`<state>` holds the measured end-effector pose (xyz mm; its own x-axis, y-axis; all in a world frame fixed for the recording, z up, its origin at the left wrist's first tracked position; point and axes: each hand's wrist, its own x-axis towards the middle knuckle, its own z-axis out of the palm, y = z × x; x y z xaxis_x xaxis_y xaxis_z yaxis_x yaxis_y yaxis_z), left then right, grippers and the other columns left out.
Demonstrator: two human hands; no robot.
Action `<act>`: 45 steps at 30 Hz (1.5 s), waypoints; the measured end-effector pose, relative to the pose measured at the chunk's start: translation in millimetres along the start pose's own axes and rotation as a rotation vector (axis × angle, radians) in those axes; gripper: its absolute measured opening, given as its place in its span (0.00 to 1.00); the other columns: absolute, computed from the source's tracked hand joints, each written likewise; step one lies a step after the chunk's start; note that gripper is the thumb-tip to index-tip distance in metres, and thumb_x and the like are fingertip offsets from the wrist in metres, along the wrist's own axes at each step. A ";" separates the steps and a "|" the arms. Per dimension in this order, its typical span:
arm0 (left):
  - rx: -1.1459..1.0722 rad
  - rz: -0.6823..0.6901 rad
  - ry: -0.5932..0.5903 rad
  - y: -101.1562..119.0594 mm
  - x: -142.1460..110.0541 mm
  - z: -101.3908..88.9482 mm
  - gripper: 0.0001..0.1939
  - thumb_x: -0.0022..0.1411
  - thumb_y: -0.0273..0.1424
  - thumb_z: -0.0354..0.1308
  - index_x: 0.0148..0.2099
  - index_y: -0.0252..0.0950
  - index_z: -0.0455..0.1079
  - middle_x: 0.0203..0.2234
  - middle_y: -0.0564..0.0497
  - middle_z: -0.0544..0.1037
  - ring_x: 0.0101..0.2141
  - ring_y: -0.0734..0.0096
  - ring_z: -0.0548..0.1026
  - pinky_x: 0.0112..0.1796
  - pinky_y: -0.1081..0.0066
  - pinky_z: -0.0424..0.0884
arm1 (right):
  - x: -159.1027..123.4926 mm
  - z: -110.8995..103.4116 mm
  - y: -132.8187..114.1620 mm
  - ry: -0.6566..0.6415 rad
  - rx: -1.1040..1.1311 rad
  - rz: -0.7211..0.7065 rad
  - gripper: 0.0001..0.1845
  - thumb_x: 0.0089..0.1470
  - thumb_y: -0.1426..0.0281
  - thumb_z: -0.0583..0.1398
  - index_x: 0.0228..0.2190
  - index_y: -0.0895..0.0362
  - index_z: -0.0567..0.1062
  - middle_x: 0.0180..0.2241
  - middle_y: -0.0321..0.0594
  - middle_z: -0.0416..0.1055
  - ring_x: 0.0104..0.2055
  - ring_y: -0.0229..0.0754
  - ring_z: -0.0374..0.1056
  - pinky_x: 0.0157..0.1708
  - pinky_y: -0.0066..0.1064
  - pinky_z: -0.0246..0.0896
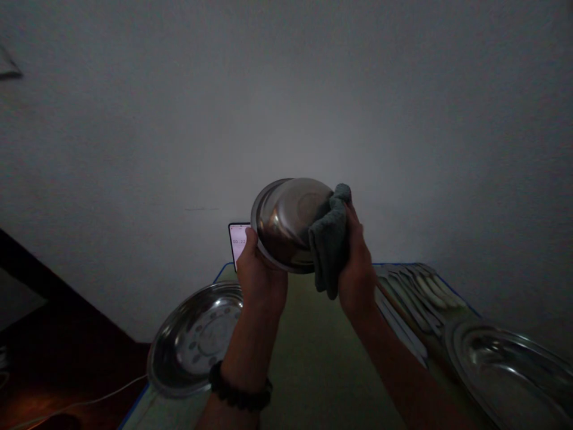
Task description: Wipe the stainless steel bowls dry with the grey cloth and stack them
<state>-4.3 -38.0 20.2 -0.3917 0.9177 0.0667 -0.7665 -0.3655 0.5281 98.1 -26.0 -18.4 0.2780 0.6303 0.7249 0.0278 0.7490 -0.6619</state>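
Note:
A shiny metal bowl is held up above the table, tilted so that its outer base faces right and toward me. My left hand grips its rim at the lower left, the thumb pressed on the edge. My right hand is closed on a grey-green cloth, which lies against the right side of the bowl. The cloth hangs in folds below that hand. Some fingers of both hands are hidden behind the bowl and cloth.
On the left of the green table stands a wide metal basin. A lit phone leans by the wall. Several pieces of cutlery lie at the right, behind another metal basin. A white cable runs at lower left.

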 end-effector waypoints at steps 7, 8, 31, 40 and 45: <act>0.121 -0.027 -0.064 5.0 -0.1 -3.3 0.18 0.67 0.31 0.49 0.29 0.31 0.77 0.23 0.50 0.80 0.26 0.74 0.77 0.38 0.73 0.73 | 3.5 -3.5 1.6 0.174 -0.032 0.238 0.26 0.60 0.58 0.51 0.57 0.52 0.64 0.59 0.42 0.62 0.62 0.46 0.56 0.62 0.47 0.45; 0.146 -0.029 -0.090 6.3 0.7 -4.7 0.18 0.66 0.31 0.50 0.29 0.31 0.77 0.23 0.50 0.80 0.25 0.75 0.77 0.37 0.74 0.73 | 6.6 -7.0 4.0 0.174 -0.038 0.239 0.24 0.60 0.58 0.50 0.54 0.53 0.66 0.57 0.42 0.65 0.60 0.46 0.58 0.62 0.47 0.46; 0.538 -0.018 -0.178 0.9 -5.5 -10.5 0.12 0.58 0.34 0.60 0.24 0.38 0.77 0.21 0.52 0.79 0.24 0.72 0.73 0.27 0.76 0.68 | -20.4 3.3 -12.1 -0.123 -0.703 -0.556 0.24 0.57 0.68 0.54 0.55 0.55 0.64 0.56 0.46 0.65 0.64 0.52 0.51 0.64 0.52 0.40; 0.399 -0.086 -0.174 1.9 -6.9 -7.0 0.13 0.60 0.37 0.59 0.33 0.32 0.78 0.26 0.47 0.81 0.32 0.66 0.78 0.35 0.71 0.72 | 5.2 -19.6 6.1 0.033 -0.486 -0.393 0.25 0.61 0.65 0.48 0.59 0.52 0.61 0.60 0.46 0.59 0.64 0.52 0.52 0.61 0.55 0.47; 0.309 -0.102 -0.097 -2.4 -5.9 -5.0 0.14 0.63 0.33 0.54 0.32 0.31 0.77 0.26 0.47 0.80 0.31 0.68 0.78 0.39 0.70 0.73 | -2.6 -13.1 15.1 0.049 -0.512 -0.301 0.27 0.62 0.65 0.47 0.62 0.55 0.55 0.62 0.50 0.56 0.64 0.51 0.52 0.61 0.55 0.48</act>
<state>-2.7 -43.3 14.3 -0.2598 0.9629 0.0727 -0.6032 -0.2206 0.7665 110.4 -18.9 -32.7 0.2298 0.3866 0.8932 0.5682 0.6918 -0.4456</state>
